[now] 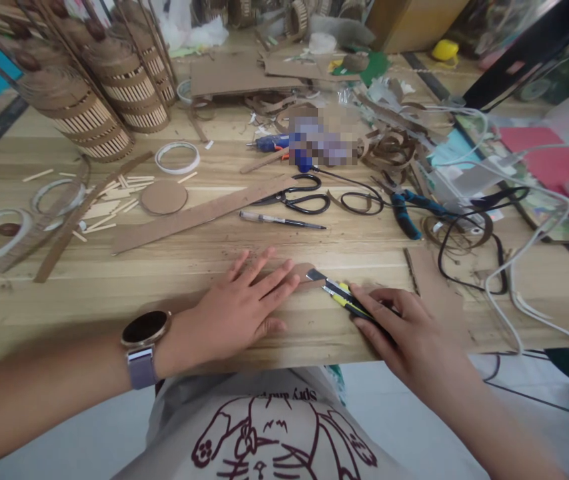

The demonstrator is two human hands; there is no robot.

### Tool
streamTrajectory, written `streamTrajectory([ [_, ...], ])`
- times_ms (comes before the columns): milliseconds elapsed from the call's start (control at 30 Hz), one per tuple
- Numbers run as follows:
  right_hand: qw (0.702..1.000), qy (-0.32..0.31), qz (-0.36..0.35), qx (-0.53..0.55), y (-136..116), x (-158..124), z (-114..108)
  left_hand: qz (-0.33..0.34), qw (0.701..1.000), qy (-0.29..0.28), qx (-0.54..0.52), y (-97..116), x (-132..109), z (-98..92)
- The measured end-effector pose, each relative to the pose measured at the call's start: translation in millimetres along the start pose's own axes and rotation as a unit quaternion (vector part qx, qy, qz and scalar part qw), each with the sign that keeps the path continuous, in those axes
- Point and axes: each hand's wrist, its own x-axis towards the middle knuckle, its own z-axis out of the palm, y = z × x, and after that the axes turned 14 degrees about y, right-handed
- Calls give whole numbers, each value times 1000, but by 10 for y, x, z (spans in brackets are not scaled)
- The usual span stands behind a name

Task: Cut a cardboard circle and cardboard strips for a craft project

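Note:
My left hand [244, 303] lies flat with its fingers spread over a small piece of cardboard [304, 272], pressing it to the wooden table. Much of that piece is hidden under the fingers. My right hand [399, 327] is wrapped round a yellow and black utility knife [349, 299]. The knife's blade points left and meets the right end of the cardboard, close to my left fingertips. Beyond the hands lie a pen [282, 220], black-handled scissors [299, 195] and a long cardboard strip [189, 217].
Woven cardboard-and-stick cylinders [77, 110] stand at the back left. Tape rolls [177, 158], a cardboard disc [163, 197] and small sticks lie left. A blue glue gun [272, 143], pliers [407, 207] and white cables [529, 267] are further right. The table's front edge is near my wrists.

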Motion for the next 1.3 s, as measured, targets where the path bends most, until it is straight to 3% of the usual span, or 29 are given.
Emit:
streamTrajectory([
  [100, 1000, -2, -14, 3, 83, 135, 42, -19, 1000, 9, 3, 15, 2, -15],
  [267, 999, -18, -29, 13, 180, 267, 60, 89, 995, -22, -37, -195, -77, -51],
  [333, 999, -17, -33, 13, 184, 275, 65, 100, 994, -33, -38, -260, -103, -45],
  [733, 999, -24, -11, -23, 8, 201, 29, 83, 996, 6, -33, -219, -123, 3],
  [1100, 998, -20, -20, -51, -108, 96, 62, 66, 997, 8, -39, -191, -109, 8],
  [1300, 998, -35, 18, -56, -282, 72, 65, 75, 996, 10, -37, -185, -111, 22],
])
